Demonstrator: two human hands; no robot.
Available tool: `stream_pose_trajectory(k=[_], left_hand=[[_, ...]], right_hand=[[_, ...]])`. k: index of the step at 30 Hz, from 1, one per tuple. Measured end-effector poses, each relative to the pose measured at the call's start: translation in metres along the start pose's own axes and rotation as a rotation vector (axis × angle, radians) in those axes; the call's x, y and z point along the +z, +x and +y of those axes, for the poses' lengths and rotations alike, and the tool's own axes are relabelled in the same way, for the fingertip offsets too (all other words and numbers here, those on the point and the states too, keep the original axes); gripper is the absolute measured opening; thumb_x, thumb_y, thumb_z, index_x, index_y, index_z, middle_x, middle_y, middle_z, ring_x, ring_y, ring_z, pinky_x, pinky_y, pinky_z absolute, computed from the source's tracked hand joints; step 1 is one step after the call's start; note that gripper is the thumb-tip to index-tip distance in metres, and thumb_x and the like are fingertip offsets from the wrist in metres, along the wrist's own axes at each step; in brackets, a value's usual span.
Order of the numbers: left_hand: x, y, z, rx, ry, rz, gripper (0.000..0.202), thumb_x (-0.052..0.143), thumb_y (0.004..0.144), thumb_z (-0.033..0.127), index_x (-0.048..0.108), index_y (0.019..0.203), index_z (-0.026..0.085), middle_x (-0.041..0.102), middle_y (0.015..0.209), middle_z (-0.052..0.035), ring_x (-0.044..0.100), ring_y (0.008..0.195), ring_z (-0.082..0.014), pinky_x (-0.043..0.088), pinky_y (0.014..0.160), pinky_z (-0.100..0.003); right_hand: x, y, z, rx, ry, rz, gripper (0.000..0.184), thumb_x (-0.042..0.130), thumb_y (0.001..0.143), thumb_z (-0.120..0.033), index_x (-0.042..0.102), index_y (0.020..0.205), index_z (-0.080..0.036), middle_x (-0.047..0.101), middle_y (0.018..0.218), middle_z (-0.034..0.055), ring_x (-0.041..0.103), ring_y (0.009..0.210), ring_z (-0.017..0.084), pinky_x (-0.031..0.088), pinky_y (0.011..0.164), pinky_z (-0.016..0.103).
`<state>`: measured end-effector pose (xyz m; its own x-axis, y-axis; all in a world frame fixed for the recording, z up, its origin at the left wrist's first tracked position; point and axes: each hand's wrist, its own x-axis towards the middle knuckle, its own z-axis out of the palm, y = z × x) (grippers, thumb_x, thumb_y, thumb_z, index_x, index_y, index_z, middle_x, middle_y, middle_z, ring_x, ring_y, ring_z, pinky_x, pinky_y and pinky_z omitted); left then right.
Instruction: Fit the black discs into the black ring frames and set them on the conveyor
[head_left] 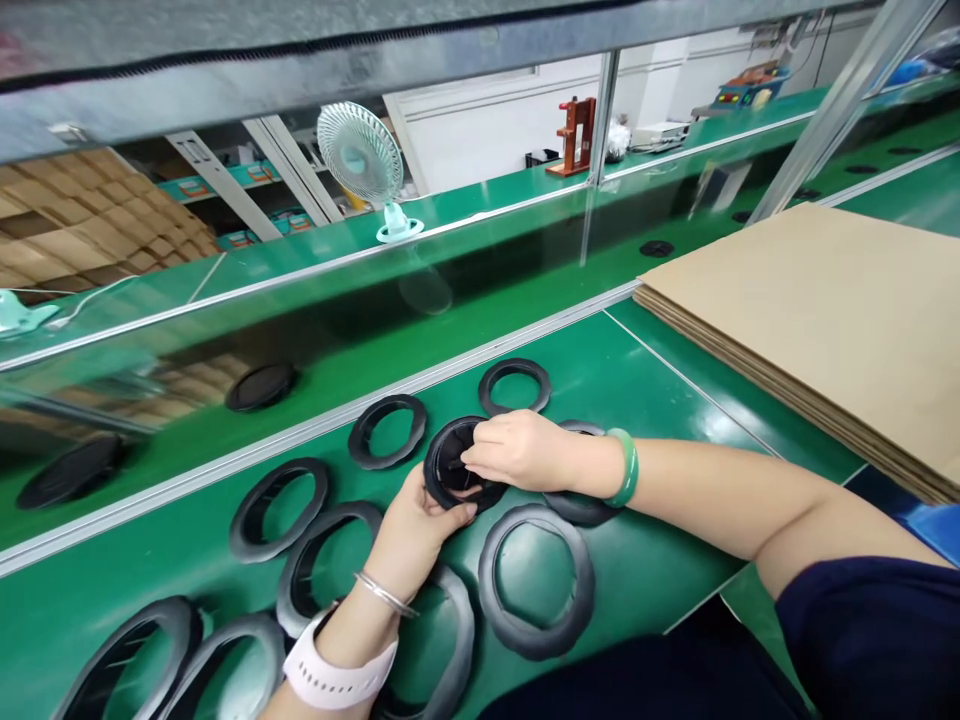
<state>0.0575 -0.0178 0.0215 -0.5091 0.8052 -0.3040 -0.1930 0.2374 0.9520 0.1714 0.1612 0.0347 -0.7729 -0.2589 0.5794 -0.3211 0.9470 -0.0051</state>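
Note:
My left hand (414, 525) is closed around the lower left rim of a round black ring-shaped part (450, 462), which it holds tilted just above the green table. Dark folded material fills the inside of this ring. Over its opening, my right hand (521, 450) has its fingers pinched together at the dark inner part; what lies between the fingertips is hidden. Several loose black rings lie around my hands, among them one (491, 580) below my right hand, one (486, 388) behind it and one (360, 435) to the upper left.
Beyond the table's metal edge strip (510, 348), a green conveyor belt (480, 300) carries black discs (261, 387). A stack of cardboard sheets (817, 300) lies at the right. A small fan (361, 155) stands across the belt. An overhead metal beam (450, 55) crosses the top.

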Motion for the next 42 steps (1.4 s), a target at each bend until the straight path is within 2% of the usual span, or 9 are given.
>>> stream_pose_trajectory(k=[5,8,20,29,35,42], left_hand=[[-0.001,0.001,0.0,0.015,0.029,0.035,0.079,0.091,0.053,0.028,0.048,0.118,0.013,0.069,0.101,-0.0075,0.067,0.089,-0.0233,0.055,0.079,-0.031],[-0.001,0.001,-0.002,0.027,0.056,0.054,0.078,0.091,0.052,0.027,0.049,0.116,0.014,0.068,0.097,-0.0046,0.066,0.086,-0.0209,0.054,0.079,-0.03],[0.001,-0.002,0.0,0.022,0.129,0.077,0.076,0.085,0.055,0.029,0.047,0.119,0.016,0.066,0.094,-0.0011,0.064,0.086,-0.0208,0.054,0.079,-0.031],[0.003,-0.003,0.002,0.048,0.121,0.067,0.071,0.083,0.056,0.027,0.049,0.116,0.015,0.066,0.091,-0.0024,0.063,0.079,-0.0206,0.054,0.073,-0.032],[0.003,-0.002,0.002,0.028,0.089,0.04,0.077,0.087,0.053,0.027,0.049,0.119,0.016,0.066,0.103,-0.0051,0.063,0.094,-0.0243,0.053,0.081,-0.033],[0.001,-0.004,0.002,0.05,0.122,0.008,0.074,0.086,0.059,0.029,0.049,0.123,0.018,0.063,0.119,-0.0074,0.061,0.109,-0.0278,0.051,0.093,-0.038]], right_hand=[[0.002,0.001,-0.006,0.04,-0.008,-0.134,0.014,0.054,0.101,-0.02,0.06,0.089,-0.013,0.054,0.084,0.0043,0.05,0.074,0.017,0.041,0.067,0.029],[0.005,0.0,-0.007,0.032,-0.004,-0.154,0.013,0.054,0.1,-0.02,0.058,0.089,-0.014,0.052,0.084,0.0038,0.048,0.073,0.017,0.04,0.068,0.029],[0.001,0.0,-0.007,-0.007,0.013,-0.103,0.022,0.049,0.102,-0.019,0.058,0.082,-0.014,0.049,0.08,0.0034,0.043,0.07,0.017,0.036,0.065,0.029],[0.004,-0.001,-0.004,-0.038,0.053,-0.052,0.02,0.049,0.101,-0.02,0.06,0.086,-0.014,0.051,0.083,0.0043,0.046,0.075,0.018,0.04,0.071,0.029],[0.003,0.001,-0.001,0.0,0.084,-0.114,0.01,0.058,0.098,-0.02,0.063,0.094,-0.012,0.057,0.088,0.006,0.052,0.08,0.018,0.043,0.076,0.029],[-0.005,0.004,-0.002,0.102,0.142,-0.176,0.007,0.064,0.094,-0.017,0.064,0.098,-0.012,0.06,0.09,0.0062,0.056,0.084,0.019,0.043,0.076,0.029]])
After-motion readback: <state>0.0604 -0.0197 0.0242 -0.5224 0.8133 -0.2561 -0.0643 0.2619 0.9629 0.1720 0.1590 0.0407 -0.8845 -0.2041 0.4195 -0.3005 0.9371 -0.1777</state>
